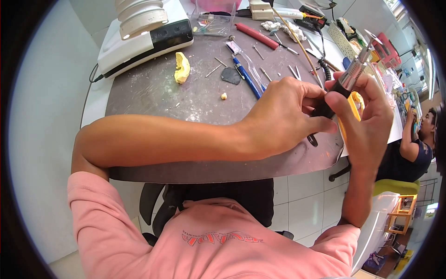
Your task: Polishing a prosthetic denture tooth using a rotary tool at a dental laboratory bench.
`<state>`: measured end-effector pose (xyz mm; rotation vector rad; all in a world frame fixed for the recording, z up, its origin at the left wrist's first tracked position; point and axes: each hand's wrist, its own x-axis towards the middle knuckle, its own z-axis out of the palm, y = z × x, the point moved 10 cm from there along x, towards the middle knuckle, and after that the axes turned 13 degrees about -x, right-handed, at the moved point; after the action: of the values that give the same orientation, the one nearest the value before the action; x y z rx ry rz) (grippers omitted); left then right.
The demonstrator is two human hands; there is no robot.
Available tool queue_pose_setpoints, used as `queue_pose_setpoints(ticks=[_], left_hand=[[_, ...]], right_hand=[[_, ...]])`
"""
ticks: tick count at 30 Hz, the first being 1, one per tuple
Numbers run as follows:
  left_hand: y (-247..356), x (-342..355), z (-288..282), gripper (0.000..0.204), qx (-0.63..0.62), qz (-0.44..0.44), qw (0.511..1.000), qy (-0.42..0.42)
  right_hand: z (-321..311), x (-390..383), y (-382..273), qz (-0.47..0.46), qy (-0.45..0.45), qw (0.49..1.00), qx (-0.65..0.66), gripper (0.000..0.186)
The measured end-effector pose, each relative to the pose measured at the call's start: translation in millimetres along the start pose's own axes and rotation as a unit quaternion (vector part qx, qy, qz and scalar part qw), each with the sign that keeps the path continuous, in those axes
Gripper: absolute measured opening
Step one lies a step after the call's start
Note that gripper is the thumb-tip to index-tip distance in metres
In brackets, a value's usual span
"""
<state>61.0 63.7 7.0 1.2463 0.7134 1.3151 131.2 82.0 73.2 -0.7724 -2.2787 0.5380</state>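
Note:
Both my hands grip a black-and-silver rotary handpiece (354, 73), tilted up to the right, with a small disc at its top. My left hand (284, 116) wraps round the lower black body, where a dark loop hangs below. My right hand (364, 114) holds it higher, below the metal nose, partly hiding an orange-yellow object (357, 100) behind it. On the mat (162, 104) lie a yellow moulded piece (181, 68), a small cream bit (224, 96), a dark flat lump (230, 75), a blue pen-like tool (248, 78) and several thin burs.
A white-and-black machine (139, 51) stands at the back left, beside a clear box (213, 16). A red cylinder (255, 36), white tissues and a basket (344, 39) crowd the back right. A black chair (246, 197) is below the edge. A co-worker (411, 153) sits at right.

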Motion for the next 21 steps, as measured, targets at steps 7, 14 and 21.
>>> queue_pose_setpoints(ticks=[7, 14, 21], left_hand=[[7, -9, -18, 0.033, 0.079, -0.123, 0.989, 0.019], [42, -6, -76, 0.028, 0.117, 0.008, 0.990, 0.074], [41, 21, -126, 0.024, 0.308, 0.005, 0.946, 0.099]], right_hand=[[-10, -4, 8, 0.051, 0.091, 0.995, -0.006, 0.023], [27, -18, 4, 0.006, -0.097, 0.984, -0.152, 0.028], [17, -26, 25, 0.034, -0.066, 0.981, -0.180, 0.029]])
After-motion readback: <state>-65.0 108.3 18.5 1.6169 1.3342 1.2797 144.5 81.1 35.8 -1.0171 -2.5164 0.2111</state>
